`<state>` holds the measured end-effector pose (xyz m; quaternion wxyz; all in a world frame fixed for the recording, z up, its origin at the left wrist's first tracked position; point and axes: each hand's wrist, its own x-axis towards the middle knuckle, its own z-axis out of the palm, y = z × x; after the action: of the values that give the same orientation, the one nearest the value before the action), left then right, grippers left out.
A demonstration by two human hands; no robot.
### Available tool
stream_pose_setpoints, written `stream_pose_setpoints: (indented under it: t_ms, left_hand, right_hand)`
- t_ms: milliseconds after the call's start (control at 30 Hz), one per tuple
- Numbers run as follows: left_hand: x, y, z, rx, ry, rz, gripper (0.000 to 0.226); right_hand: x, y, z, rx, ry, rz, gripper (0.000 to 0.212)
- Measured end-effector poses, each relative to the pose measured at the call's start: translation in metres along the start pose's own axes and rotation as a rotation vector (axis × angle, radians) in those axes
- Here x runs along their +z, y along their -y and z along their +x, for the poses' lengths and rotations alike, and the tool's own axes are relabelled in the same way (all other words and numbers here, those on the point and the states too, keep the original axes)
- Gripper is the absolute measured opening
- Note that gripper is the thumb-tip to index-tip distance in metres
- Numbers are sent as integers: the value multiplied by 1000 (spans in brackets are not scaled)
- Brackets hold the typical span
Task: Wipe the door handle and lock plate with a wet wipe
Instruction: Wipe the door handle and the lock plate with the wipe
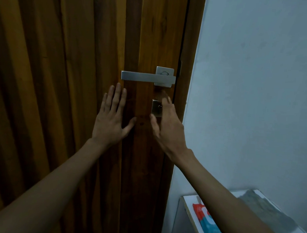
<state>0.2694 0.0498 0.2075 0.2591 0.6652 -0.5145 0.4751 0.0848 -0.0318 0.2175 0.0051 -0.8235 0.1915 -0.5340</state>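
A brushed metal lever handle point(147, 76) sits on a square rose on the wooden door point(63, 77). Below it is a small square lock plate point(156, 108) with a keyhole. My left hand point(112, 118) lies flat on the door, fingers straight, just below the lever's free end. My right hand point(168, 124) is stretched out at the lock plate, its blurred fingers covering the plate's right edge and its thumb below the plate. Neither hand holds anything. A red and teal wet wipe pack point(206, 220) lies on a white surface at the lower right, partly behind my right forearm.
A pale wall point(256, 85) stands right of the door frame. The white surface point(189, 200) at the lower right also bears a grey cloth-like thing point(266, 209). The light is dim.
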Motion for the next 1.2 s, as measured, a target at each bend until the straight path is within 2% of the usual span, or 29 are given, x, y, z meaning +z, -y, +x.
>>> stream_pose_setpoints:
  t_ms: [167, 367, 600, 700, 833, 1000, 1200]
  left_hand:
    - [0, 0, 0, 2, 3, -7, 89]
    - [-1, -1, 0, 2, 1, 3, 88]
    - [0, -1, 1, -2, -11, -5, 88]
    - [1, -1, 1, -2, -30, -5, 88]
    - [0, -2, 1, -11, -21, 8, 88]
    - [0, -1, 1, -8, -19, 4, 88]
    - [-1, -2, 1, -9, -14, 7, 88]
  right_hand:
    - [5, 4, 9, 38, -20, -134, 57]
    - [18, 5, -4, 47, 1, 21, 68]
    - [38, -14, -51, -22, 117, -187, 77]
    - [38, -11, -40, -50, 119, -300, 77]
    - [35, -1, -16, -48, 106, -324, 79]
    - [47, -11, -52, -31, 151, -388, 81]
    - [41, 4, -12, 19, 28, -293, 83]
